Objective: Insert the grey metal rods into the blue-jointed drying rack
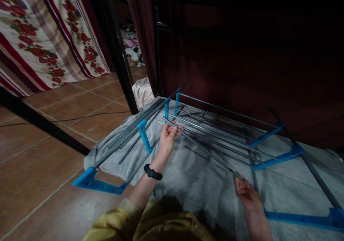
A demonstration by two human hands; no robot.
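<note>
A thin grey metal rod (205, 150) slants between my two hands. My left hand (168, 137) pinches it near its upper left end, close to a blue plastic bracket (166, 107). At the lower right end, my right hand (247, 191) has its fingers closed on the rod. Behind it, a partly assembled rack has several metal rods (215, 124) running between blue brackets, with another blue bracket (276, 158) at the right. Left of my left hand stands a further blue bracket (145, 137).
Several loose grey rods (129, 128) lie on the grey blanket (185, 183) at the left. A blue end piece (100, 183) juts over the blanket's left edge. Black bed-frame posts (120, 54) rise nearby; a cable (67, 120) crosses the tiled floor (59, 140). A dark curtain hangs behind.
</note>
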